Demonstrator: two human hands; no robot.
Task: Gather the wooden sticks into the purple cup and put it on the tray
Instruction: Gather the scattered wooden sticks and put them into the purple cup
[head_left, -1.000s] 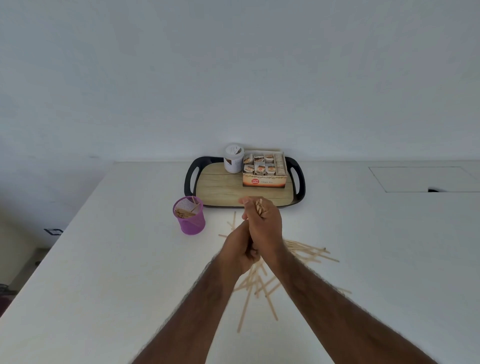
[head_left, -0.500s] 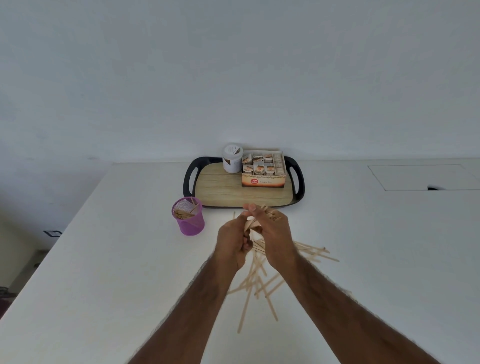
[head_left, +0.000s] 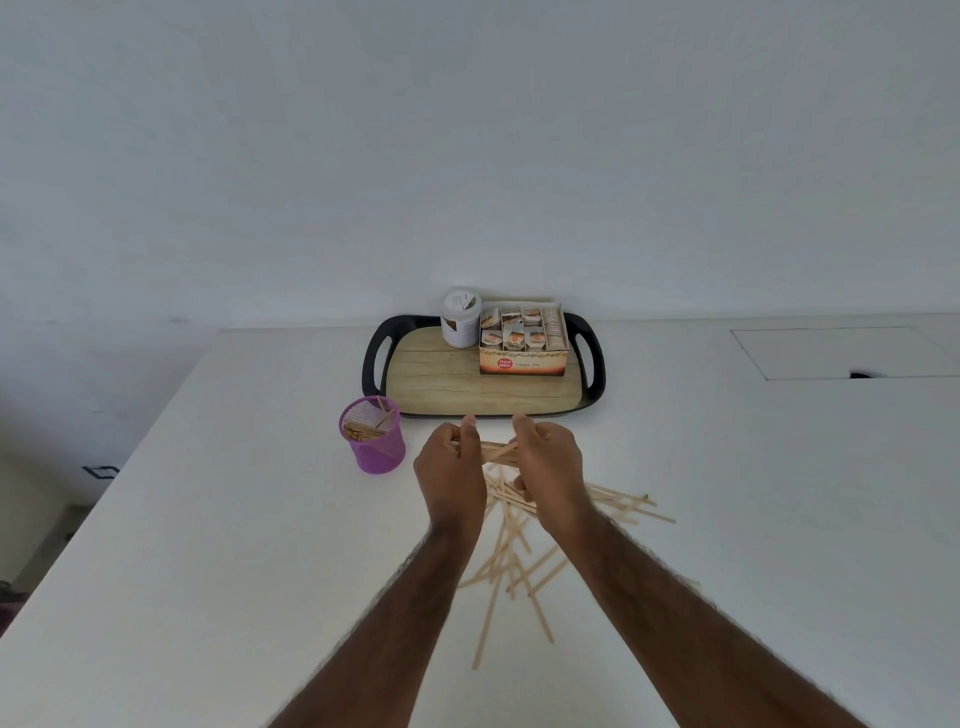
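Your left hand (head_left: 449, 467) and right hand (head_left: 545, 465) pinch one bundle of sticks (head_left: 493, 451) between curled fingers. Left of your fingers, the purple cup (head_left: 373, 441) holds several sticks. Beyond your fingertips, the tray (head_left: 483, 387) carries a tea box (head_left: 522, 353) and white jar (head_left: 460, 325).

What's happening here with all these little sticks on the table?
A person is tidying wooden sticks into a purple cup. The left hand and right hand hold a small bundle of sticks between them, just right of the cup, which already has some sticks inside. Many loose sticks lie scattered on the white table. The cup stands off the tray, which carries a white jar and a box of tea sachets.
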